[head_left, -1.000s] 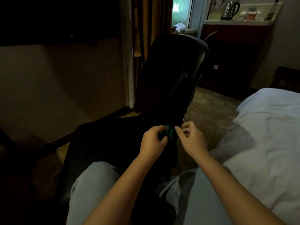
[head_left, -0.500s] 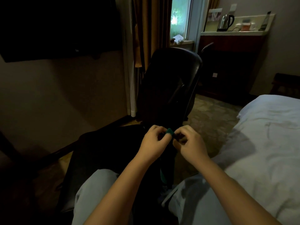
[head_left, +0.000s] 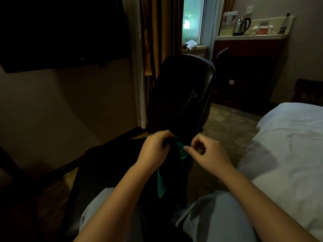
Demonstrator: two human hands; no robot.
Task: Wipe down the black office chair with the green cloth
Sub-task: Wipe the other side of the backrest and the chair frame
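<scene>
— Where is the green cloth [head_left: 181,151] to be found?

— It is held up between both hands, over the back edge of the seat [head_left: 108,165] of the black office chair [head_left: 181,95], just in front of the foot of the backrest [head_left: 174,74]. A tail of it is left hanging below the left hand [head_left: 153,151].

— How is it gripped?

— Its upper part is bunched inside the curled fingers of the left hand. Its right edge is pinched by the thumb and forefinger of the right hand [head_left: 208,154], the other fingers being tucked in.

— What else is seen?

— A white bed [head_left: 288,145] is seen at the right, and a kettle [head_left: 242,25] on the far shelf [head_left: 262,36].
</scene>
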